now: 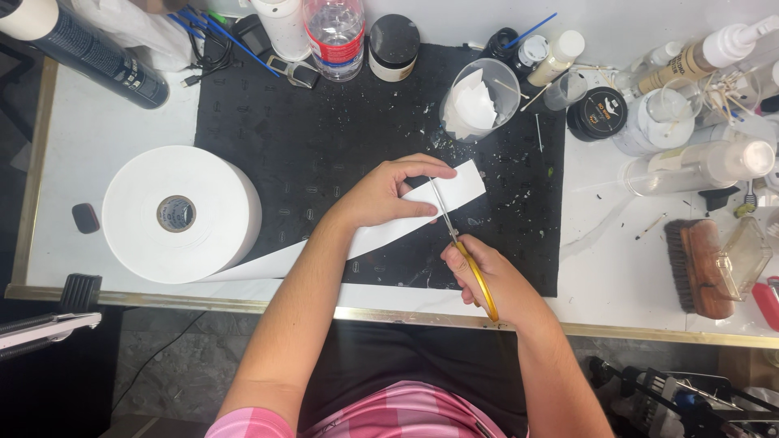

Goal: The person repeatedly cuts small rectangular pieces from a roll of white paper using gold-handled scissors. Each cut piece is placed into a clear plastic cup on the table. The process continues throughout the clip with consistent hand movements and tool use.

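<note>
A long white strip (381, 231) runs from a big white roll (178, 215) across a black mat (316, 138). My left hand (389, 192) pinches the strip near its free end (461, 185). In my right hand (487, 276) are yellow-handled scissors (462, 243), whose blades cross the strip just right of my left fingers. The blades look nearly closed on the strip.
A clear cup (480, 97) with cut white pieces stands behind the strip. Bottles, jars and a water bottle (334, 36) line the back edge. A wooden brush (702, 264) and a clear container (742, 255) lie at the right. A dark spray can (89, 53) lies at the far left.
</note>
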